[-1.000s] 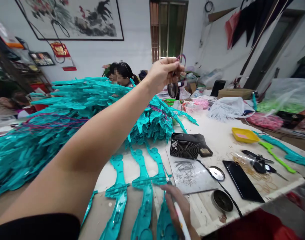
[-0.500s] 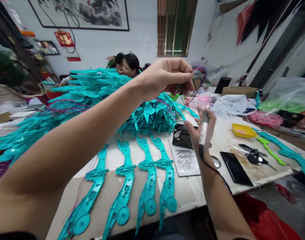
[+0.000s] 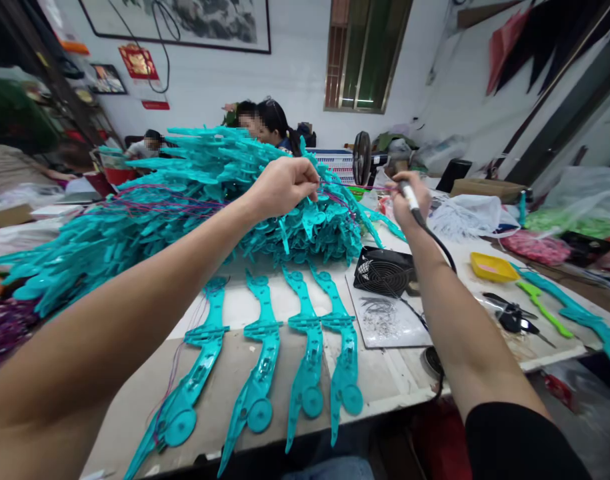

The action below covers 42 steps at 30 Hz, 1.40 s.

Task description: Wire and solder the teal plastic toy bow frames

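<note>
My left hand (image 3: 287, 187) is closed in a pinch on one end of thin purple-red wires (image 3: 352, 185), above the front of a big heap of teal plastic parts (image 3: 209, 193). The wires stretch across to my right hand (image 3: 409, 197), whose fingers are closed round a white and black pen-like tool (image 3: 409, 198) with a black cable. Its tip is too small to tell. Below the hands, four teal parts lie side by side on the table, the leftmost teal part (image 3: 205, 360) with thin wires beside it.
A black fan (image 3: 385, 270) sits on a white board (image 3: 379, 320). On the right lie a yellow tray (image 3: 493, 267), black pliers (image 3: 515, 317), a lime green part (image 3: 545, 310) and another teal part (image 3: 579, 310). People sit behind the heap.
My hands have moved apart, the left one left and down, the right one up. The wires, looped before, are now drawn out between them. The view has shifted slightly.
</note>
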Tool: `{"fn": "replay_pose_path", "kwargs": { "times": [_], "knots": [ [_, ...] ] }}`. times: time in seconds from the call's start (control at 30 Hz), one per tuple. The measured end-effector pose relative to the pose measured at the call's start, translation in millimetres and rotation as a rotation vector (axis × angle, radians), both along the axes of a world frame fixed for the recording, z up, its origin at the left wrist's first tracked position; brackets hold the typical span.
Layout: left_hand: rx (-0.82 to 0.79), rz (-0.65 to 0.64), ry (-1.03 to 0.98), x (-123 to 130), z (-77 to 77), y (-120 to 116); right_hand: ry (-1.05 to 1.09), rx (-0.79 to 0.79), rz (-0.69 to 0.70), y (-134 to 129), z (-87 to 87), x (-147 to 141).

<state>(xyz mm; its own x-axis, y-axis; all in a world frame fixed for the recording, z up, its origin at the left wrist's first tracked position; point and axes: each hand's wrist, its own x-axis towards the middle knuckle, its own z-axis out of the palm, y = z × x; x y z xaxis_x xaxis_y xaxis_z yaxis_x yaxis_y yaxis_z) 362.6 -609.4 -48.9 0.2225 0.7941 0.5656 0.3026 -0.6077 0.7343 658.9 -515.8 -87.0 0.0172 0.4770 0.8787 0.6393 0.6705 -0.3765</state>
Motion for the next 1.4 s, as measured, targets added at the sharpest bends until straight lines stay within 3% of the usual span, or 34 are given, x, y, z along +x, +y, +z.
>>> {"fn": "replay_pose_path", "kwargs": {
  "times": [0.1, 0.2, 0.3, 0.4, 0.53, 0.67, 0.77, 0.87, 0.97, 1.13, 1.27, 1.4],
  "knots": [
    [0.099, 0.097, 0.078, -19.5, -15.5, -1.1, -0.014, 0.039, -0.041, -26.9, 9.9, -5.5],
    [0.119, 0.21, 0.11, -49.9, -36.6, -15.5, -0.096, 0.029, 0.03, -69.1, 2.3, -22.3],
    [-0.063, 0.222, 0.107, -87.6, -66.7, -43.3, -0.099, -0.024, 0.15, -111.3, -21.0, -39.2],
    [-0.413, 0.092, -0.042, -120.7, -106.8, -78.4, -0.187, -0.168, 0.22, -135.9, -51.4, -55.2],
    [-0.834, 0.002, -0.481, -141.4, -175.2, -125.7, -0.35, -0.266, 0.292, -137.1, -91.7, -88.5],
    [-1.057, 0.124, -0.788, -134.6, -247.5, -165.2, -0.585, -0.237, 0.483, -115.2, -125.6, -135.7],
    [-1.146, 0.203, -0.899, -121.6, -284.1, -185.0, -0.832, -0.231, 0.643, -91.2, -144.5, -174.9],
    [-1.169, 0.245, -0.942, -110.7, -297.6, -195.0, -1.047, -0.199, 0.709, -62.5, -161.0, -213.2],
    [-1.194, 0.253, -0.934, -102.9, -297.1, -197.1, -1.166, -0.187, 0.74, -29.4, -182.1, -244.6],
    [-1.222, 0.312, -0.918, -91.7, -294.7, -191.1, -1.151, -0.416, 0.719, 3.4, -222.8, -263.7],
    [-1.238, 0.336, -0.915, -89.6, -297.7, -186.1, -0.878, -0.396, 0.653, -30.5, -229.4, -242.6],
    [-1.244, 0.35, -0.894, -92.1, -299.7, -185.3, -0.638, -0.423, 0.808, -94.5, -226.5, -207.8]
  ]
}}
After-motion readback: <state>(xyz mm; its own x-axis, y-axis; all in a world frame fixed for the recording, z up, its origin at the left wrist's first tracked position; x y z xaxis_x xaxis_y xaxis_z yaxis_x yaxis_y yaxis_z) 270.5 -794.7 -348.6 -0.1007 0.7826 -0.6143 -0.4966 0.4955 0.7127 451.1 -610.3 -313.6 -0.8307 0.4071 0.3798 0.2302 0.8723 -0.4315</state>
